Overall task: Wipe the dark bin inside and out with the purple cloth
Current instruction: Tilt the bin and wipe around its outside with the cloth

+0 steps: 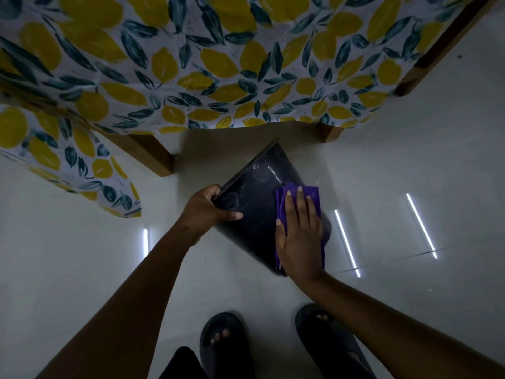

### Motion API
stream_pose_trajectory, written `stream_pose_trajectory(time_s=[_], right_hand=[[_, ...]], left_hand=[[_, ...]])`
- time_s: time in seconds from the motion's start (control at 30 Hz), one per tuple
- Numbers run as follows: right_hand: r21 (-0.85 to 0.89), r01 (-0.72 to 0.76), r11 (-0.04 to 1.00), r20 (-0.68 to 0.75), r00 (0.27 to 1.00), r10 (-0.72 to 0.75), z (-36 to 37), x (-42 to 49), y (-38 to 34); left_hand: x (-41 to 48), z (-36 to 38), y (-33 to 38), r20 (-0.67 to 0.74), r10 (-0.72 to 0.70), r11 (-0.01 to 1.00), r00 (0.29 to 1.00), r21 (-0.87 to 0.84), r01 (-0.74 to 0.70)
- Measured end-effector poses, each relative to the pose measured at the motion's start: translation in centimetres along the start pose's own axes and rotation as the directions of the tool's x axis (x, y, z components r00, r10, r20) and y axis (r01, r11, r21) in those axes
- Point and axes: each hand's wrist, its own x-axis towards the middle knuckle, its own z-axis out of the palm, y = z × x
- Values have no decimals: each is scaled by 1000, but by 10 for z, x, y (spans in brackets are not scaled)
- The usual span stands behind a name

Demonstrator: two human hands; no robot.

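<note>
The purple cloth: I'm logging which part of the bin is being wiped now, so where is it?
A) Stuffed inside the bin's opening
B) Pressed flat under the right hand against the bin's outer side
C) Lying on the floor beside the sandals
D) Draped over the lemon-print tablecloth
B: the right hand lies flat on the purple cloth against the outer wall of the tipped dark bin, while the left hand grips the rim.
</note>
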Motion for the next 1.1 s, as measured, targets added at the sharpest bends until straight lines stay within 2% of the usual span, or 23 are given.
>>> stream_pose_trajectory(time_s=[0.07, 0.17, 0.27, 0.33, 0.43, 0.5, 0.6, 0.67, 0.73, 0.8, 0.87, 0.93, 1.0, 1.1], right_hand=[[-79, 50, 996, 21, 999, -49, 0, 11, 8], [-130, 139, 982, 49, 990, -133, 5, 15, 11], [-155, 236, 959, 94, 970, -224, 12, 11, -1], [-158, 262, 952, 93, 964, -250, 12, 17, -11], [-110, 302, 947, 97, 951, -292, 12, 44, -23], [-24, 231, 973, 93, 969, -228, 9, 70, -30], [117, 48, 992, 107, 992, -61, 6, 89, -23], [118, -20, 993, 90, 996, 10, 4, 74, -12], [-30, 12, 999, 73, 997, -10, 6, 43, -11], [-156, 140, 978, 120, 985, -122, 13, 18, -22], [-168, 248, 954, 137, 964, -226, 19, 15, -34], [-145, 291, 946, 134, 953, -272, 20, 28, -40], [-90, 268, 959, 133, 958, -255, 17, 48, -40], [49, 66, 997, 123, 990, -72, 9, 72, -26]], left_hand=[[1, -2, -4, 6, 17, 1000, 1000, 20, -17], [9, -6, 2, 7, 105, 972, 994, 211, -104], [16, -1, 9, -26, 183, 955, 983, 243, -171], [18, 3, 2, -102, 205, 949, 973, 264, -172], [16, 4, -11, -140, 202, 944, 969, 292, -154], [16, 4, -14, -140, 214, 941, 967, 296, -165], [11, 5, -14, -160, 228, 943, 960, 283, -176], [8, 5, -16, -153, 223, 946, 963, 273, -175], [6, 3, -20, -134, 214, 946, 968, 276, -171], [4, 0, -26, -118, 211, 947, 970, 271, -173], [0, -1, -32, -112, 210, 947, 971, 271, -173], [-3, -2, -38, -118, 203, 950, 972, 263, -166], [-6, -2, -38, -129, 187, 959, 974, 237, -153], [-6, 0, -35, -112, 196, 961, 974, 217, -169]])
